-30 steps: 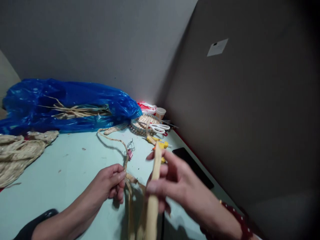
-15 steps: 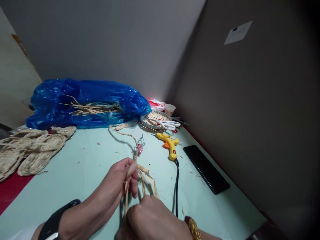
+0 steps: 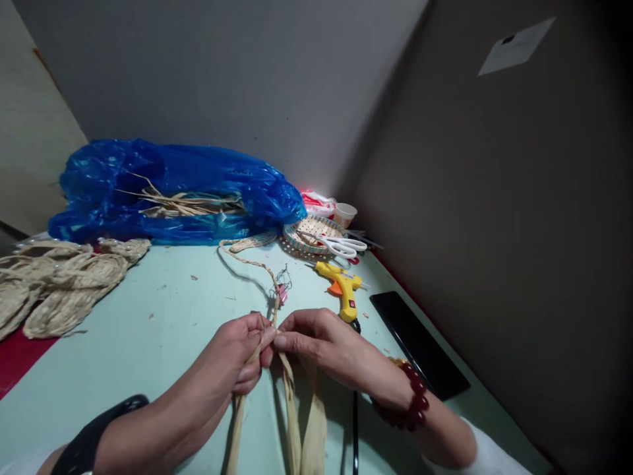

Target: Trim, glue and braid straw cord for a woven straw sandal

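- At the near middle of the pale green, flat surface [image 3: 163, 297]: thin, tan, braided plant-fibre cord [image 3: 275, 313], its near end between both hands, the rest trailing away in a loose curve.
- Left hand [image 3: 244, 349]: thumb and forefinger pinching the braid's near end, one strip running down through the palm.
- Right hand [image 3: 321, 340]: thumb and forefinger pinching just beside it; other fingers partly hidden.
- Loose, flat, straw-coloured strips [image 3: 314, 429] hang towards the wearer.
- Handling (judged): light, pliant, dry, not very slippery; thin strips may split under a sharp tug. Best hold: where strips leave the braid, pinched flat.
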A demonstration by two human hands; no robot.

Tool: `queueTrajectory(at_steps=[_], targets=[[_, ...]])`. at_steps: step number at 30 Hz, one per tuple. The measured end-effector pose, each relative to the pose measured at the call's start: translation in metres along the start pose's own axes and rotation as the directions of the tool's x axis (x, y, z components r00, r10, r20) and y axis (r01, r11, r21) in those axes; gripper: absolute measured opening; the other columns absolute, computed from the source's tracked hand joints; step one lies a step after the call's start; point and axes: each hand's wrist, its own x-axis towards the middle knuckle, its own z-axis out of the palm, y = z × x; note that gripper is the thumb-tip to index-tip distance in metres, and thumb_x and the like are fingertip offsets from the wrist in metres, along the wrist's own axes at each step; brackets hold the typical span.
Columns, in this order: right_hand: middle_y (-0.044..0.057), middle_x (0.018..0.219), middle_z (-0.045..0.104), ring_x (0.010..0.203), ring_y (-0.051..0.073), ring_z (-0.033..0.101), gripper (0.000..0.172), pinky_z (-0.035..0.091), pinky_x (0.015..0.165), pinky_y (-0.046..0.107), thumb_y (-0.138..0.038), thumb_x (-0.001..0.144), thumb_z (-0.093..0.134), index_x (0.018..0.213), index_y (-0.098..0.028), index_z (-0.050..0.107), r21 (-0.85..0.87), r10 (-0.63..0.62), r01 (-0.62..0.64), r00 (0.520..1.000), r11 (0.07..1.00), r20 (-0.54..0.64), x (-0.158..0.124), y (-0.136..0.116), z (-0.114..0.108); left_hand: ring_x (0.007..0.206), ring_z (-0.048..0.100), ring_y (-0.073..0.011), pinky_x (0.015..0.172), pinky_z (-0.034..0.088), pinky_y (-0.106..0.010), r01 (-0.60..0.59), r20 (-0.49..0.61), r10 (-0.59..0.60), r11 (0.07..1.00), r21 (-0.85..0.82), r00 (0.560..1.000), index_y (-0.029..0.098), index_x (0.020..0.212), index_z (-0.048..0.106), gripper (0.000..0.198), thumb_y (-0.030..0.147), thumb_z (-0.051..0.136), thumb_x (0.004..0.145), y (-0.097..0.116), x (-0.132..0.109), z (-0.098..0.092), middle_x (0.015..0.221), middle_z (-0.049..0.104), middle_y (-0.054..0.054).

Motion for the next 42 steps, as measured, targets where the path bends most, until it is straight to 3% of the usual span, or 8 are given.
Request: queueTrajectory(at_steps=[2,6,10,12,18,24,31,42], targets=[[-0.001,0.068,0.056,0.062,0.011,0.047,0.038,0.037,0.059,0.022,-0.049,0.090,0.057,0.080,-0.013,0.065,0.204,0.000,-0.016,0.997,0.979,0.080,0.010,0.013,0.001,0.039,0.016,-0.0001,0.039,0.007,-0.020,0.017,-0.008,-0.017,1.000,0.007,1.000,0.018,0.072,0.049,0.029,0.040,0.065,0.080,0.001,0.003,-0.002,0.053,0.046,0.009],[0.000,0.071,0.060,0.065,0.011,0.053,0.024,0.041,0.066,0.021,-0.034,0.091,0.057,0.081,-0.014,0.064,0.352,0.005,-0.057,0.989,0.934,0.149,0.013,0.022,0.000,0.033,0.015,0.0022,0.036,0.005,-0.018,0.097,-0.013,-0.097,0.994,0.044,0.995,0.019,0.068,0.049,0.035,0.043,0.074,0.071,0.002,0.011,-0.004,0.048,0.052,0.007],[-0.001,0.070,0.058,0.062,0.009,0.049,0.022,0.039,0.061,0.020,-0.027,0.092,0.054,0.075,-0.015,0.062,0.330,0.036,-0.078,0.991,0.941,0.133,0.010,0.022,0.000,0.028,0.013,0.0023,0.032,0.004,-0.017,0.211,0.005,-0.211,0.976,0.053,0.977,0.022,0.067,0.047,0.043,0.049,0.080,0.061,0.005,0.016,-0.005,0.043,0.054,0.006],[-0.002,0.068,0.056,0.062,0.009,0.045,0.024,0.035,0.058,0.020,-0.028,0.092,0.053,0.073,-0.015,0.061,0.258,0.052,-0.070,0.996,0.964,0.077,0.008,0.022,0.002,0.031,0.013,0.0020,0.034,0.005,-0.017,0.229,0.009,-0.229,0.972,0.045,0.973,0.021,0.069,0.049,0.040,0.048,0.079,0.065,0.006,0.015,-0.006,0.045,0.054,0.006],[-0.005,0.062,0.050,0.058,0.008,0.041,0.028,0.031,0.054,0.021,-0.030,0.093,0.051,0.071,-0.016,0.059,0.227,0.106,-0.111,0.994,0.967,0.035,0.008,0.025,0.011,0.032,0.014,0.0010,0.034,0.006,-0.016,0.208,-0.036,-0.205,0.971,0.120,0.978,0.020,0.064,0.053,0.036,0.047,0.076,0.069,0.006,0.008,-0.005,0.046,0.053,0.007],[-0.005,0.060,0.048,0.056,0.008,0.037,0.026,0.028,0.051,0.021,-0.031,0.091,0.053,0.070,-0.016,0.058,0.283,0.118,-0.118,0.993,0.952,0.019,0.008,0.023,0.014,0.036,0.011,-0.0018,0.036,0.008,-0.016,0.151,-0.111,-0.132,0.972,0.180,0.985,0.020,0.063,0.054,0.032,0.047,0.070,0.074,0.007,0.001,-0.001,0.039,0.027,0.014],[-0.003,0.061,0.048,0.056,0.008,0.036,0.024,0.028,0.051,0.022,-0.031,0.088,0.056,0.070,-0.015,0.058,0.376,0.171,-0.167,0.985,0.911,0.021,0.010,0.020,0.017,0.037,0.020,-0.0004,0.037,0.007,-0.017,0.081,-0.100,-0.062,0.977,0.199,0.993,0.019,0.070,0.057,0.031,0.047,0.067,0.076,0.003,-0.002,-0.004,0.054,0.054,0.005],[-0.002,0.064,0.053,0.059,0.009,0.040,0.033,0.030,0.056,0.024,-0.044,0.085,0.065,0.071,-0.014,0.060,0.490,0.148,-0.153,0.988,0.858,0.050,0.012,0.025,0.020,0.038,0.024,-0.0016,0.037,0.010,-0.016,0.024,-0.079,0.000,0.954,0.300,0.997,0.018,0.075,0.055,0.023,0.039,0.061,0.082,0.004,-0.004,-0.010,0.055,0.057,0.006]])
